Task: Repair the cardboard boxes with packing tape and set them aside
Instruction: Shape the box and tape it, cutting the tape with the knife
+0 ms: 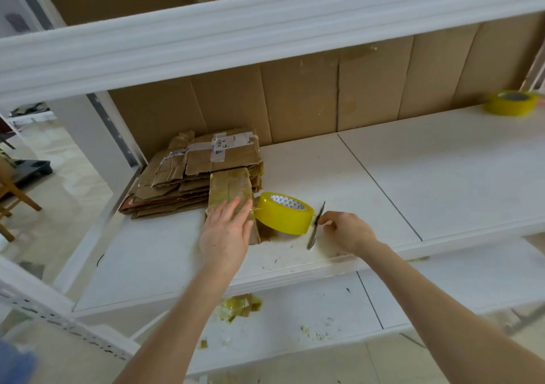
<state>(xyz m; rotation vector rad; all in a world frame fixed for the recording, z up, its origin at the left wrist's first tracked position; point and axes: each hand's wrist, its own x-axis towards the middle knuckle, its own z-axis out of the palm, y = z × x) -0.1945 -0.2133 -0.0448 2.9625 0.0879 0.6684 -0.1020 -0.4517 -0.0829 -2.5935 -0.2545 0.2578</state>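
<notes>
Left hand [225, 233] presses taped box [230, 186] lying front-to-back; right hand [348, 230] pinches knife [315, 229].

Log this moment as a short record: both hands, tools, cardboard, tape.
left hand: flat, fingers straight, pressing on the taped cardboard piece
right hand: fingertips pinch the utility knife
yellow tape roll: on the white shelf, between the taped cardboard piece and the utility knife
cardboard stack: flattened boxes, left end of the shelf
second tape roll: yellow, far right of the same shelf
tape scraps: on the lower shelf
</notes>
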